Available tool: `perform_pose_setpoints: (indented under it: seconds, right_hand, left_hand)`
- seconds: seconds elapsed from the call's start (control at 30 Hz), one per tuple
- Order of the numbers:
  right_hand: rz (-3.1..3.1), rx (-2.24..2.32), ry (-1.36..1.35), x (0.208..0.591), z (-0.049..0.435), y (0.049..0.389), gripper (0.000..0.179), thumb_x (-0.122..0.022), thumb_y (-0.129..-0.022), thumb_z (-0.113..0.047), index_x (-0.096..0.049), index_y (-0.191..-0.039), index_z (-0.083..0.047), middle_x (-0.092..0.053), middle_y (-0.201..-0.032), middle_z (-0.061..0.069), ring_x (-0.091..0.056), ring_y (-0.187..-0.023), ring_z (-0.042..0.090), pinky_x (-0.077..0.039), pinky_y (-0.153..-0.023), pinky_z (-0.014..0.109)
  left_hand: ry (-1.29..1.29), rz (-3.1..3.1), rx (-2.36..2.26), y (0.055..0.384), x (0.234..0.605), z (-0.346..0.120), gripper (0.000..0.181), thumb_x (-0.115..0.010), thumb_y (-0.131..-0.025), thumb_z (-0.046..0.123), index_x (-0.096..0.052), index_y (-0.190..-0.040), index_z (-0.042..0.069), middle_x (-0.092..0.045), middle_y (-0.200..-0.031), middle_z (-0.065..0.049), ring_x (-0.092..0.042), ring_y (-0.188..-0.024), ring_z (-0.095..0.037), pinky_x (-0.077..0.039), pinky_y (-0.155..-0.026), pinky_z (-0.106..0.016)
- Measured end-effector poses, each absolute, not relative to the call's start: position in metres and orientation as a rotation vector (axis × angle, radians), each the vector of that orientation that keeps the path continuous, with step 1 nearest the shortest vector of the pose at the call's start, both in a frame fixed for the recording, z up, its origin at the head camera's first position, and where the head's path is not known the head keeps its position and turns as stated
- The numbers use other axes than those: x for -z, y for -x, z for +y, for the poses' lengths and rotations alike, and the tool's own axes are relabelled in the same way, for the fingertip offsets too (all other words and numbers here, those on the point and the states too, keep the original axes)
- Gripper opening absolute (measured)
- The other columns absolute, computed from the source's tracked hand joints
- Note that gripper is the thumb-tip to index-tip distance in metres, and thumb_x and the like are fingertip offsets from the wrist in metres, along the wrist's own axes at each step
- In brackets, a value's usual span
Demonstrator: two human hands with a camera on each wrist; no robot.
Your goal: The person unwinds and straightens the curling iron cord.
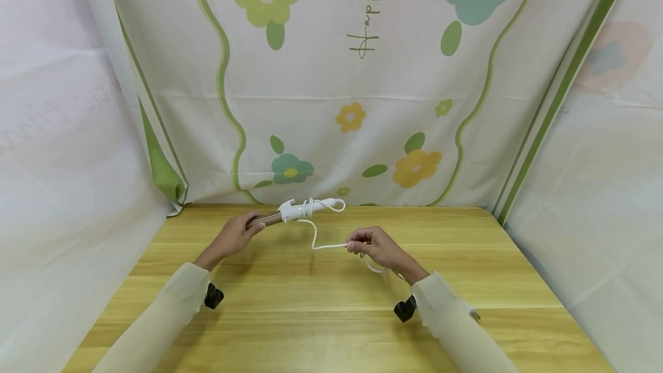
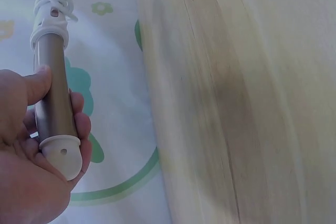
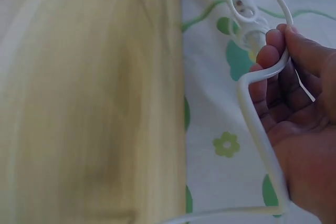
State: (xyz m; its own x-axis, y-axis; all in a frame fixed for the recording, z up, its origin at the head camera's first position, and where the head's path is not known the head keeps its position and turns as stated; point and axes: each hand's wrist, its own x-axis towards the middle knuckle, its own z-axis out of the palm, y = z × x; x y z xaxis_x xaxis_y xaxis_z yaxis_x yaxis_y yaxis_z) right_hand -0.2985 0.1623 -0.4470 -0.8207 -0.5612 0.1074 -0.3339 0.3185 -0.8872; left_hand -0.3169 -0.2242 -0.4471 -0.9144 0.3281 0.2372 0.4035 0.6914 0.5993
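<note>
A curling iron (image 1: pixel 307 209) with a white handle and a bronze barrel is held above the table, its handle pointing right. My left hand (image 1: pixel 235 236) grips the barrel (image 2: pixel 55 95), thumb on one side and fingers curled round the other, near the white end tip (image 2: pixel 63 157). White cord (image 1: pixel 328 246) is looped several times round the handle. From there a slack length runs to my right hand (image 1: pixel 379 247), which pinches it between thumb and fingers. In the right wrist view the cord (image 3: pixel 254 116) passes out below the fingers and bends past the palm.
The wooden table (image 1: pixel 311 327) lies under both arms, with a patterned cloth (image 1: pixel 321 73) hanging behind it and more cloth at both sides. A plug (image 1: pixel 472 312) with metal prongs shows beside the right sleeve (image 1: pixel 450 315). Black wrist cameras (image 1: pixel 213 296) sit under the forearms.
</note>
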Motion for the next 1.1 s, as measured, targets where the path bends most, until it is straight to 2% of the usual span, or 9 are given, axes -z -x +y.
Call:
perform_pose_setpoints:
  seconds: [0.1,0.3,0.4,0.57,0.83,0.97,1.1]
  right_hand:
    - [2.388,1.461,0.832,0.457,0.150,0.297,0.023,-0.064,-0.097,-0.017,-0.071,-0.102,0.004,-0.068,-0.093,0.024,-0.060,-0.079,0.035,-0.049,-0.064,0.023]
    - [2.455,1.385,0.868,0.475,0.126,0.291,0.017,-0.066,-0.095,-0.017,-0.074,-0.098,-0.001,-0.070,-0.087,0.011,-0.058,-0.073,0.010,-0.047,-0.064,0.020]
    - [2.478,1.356,0.876,0.480,0.119,0.288,0.015,-0.065,-0.096,-0.018,-0.075,-0.098,-0.006,-0.071,-0.088,0.005,-0.057,-0.074,0.003,-0.047,-0.065,0.021]
    - [2.534,1.273,0.856,0.488,0.113,0.286,0.013,-0.065,-0.096,-0.020,-0.075,-0.097,-0.011,-0.071,-0.090,-0.001,-0.057,-0.077,0.002,-0.048,-0.068,0.021]
    - [2.715,1.072,0.886,0.498,0.117,0.288,0.008,-0.070,-0.092,-0.017,-0.076,-0.090,-0.012,-0.068,-0.086,-0.002,-0.055,-0.078,0.003,-0.046,-0.070,0.021]
    - [2.823,0.930,0.817,0.498,0.120,0.289,0.006,-0.072,-0.090,-0.014,-0.077,-0.086,-0.015,-0.065,-0.081,-0.005,-0.052,-0.074,0.004,-0.044,-0.067,0.022]
    - [2.826,0.951,0.694,0.494,0.118,0.289,0.006,-0.071,-0.090,-0.011,-0.076,-0.086,-0.011,-0.067,-0.078,-0.003,-0.055,-0.070,0.007,-0.045,-0.064,0.024]
  left_hand:
    - [0.605,-2.779,1.011,0.317,0.448,-0.224,0.030,-0.056,-0.102,0.024,-0.062,-0.124,0.004,-0.064,-0.093,-0.008,-0.050,-0.073,-0.017,-0.041,-0.068,-0.035]
    - [0.599,-2.773,0.991,0.318,0.449,-0.225,0.032,-0.057,-0.101,0.025,-0.062,-0.123,0.004,-0.065,-0.095,-0.008,-0.051,-0.075,-0.016,-0.041,-0.069,-0.035]
    - [0.598,-2.773,0.990,0.318,0.449,-0.224,0.033,-0.056,-0.101,0.027,-0.062,-0.123,0.004,-0.065,-0.094,-0.008,-0.050,-0.074,-0.016,-0.041,-0.068,-0.035]
    - [0.595,-2.776,0.985,0.318,0.449,-0.224,0.032,-0.057,-0.101,0.026,-0.062,-0.123,0.004,-0.065,-0.095,-0.008,-0.051,-0.074,-0.016,-0.041,-0.069,-0.035]
    - [0.609,-2.768,0.982,0.316,0.448,-0.225,0.032,-0.057,-0.101,0.024,-0.063,-0.123,0.003,-0.067,-0.099,-0.010,-0.055,-0.077,-0.016,-0.044,-0.071,-0.036]
    - [0.625,-2.765,0.975,0.316,0.448,-0.225,0.032,-0.058,-0.101,0.023,-0.063,-0.125,0.003,-0.068,-0.101,-0.011,-0.056,-0.079,-0.016,-0.044,-0.071,-0.035]
    - [0.646,-2.778,0.976,0.315,0.445,-0.224,0.033,-0.057,-0.101,0.024,-0.062,-0.126,0.002,-0.068,-0.102,-0.011,-0.056,-0.079,-0.016,-0.044,-0.070,-0.035]
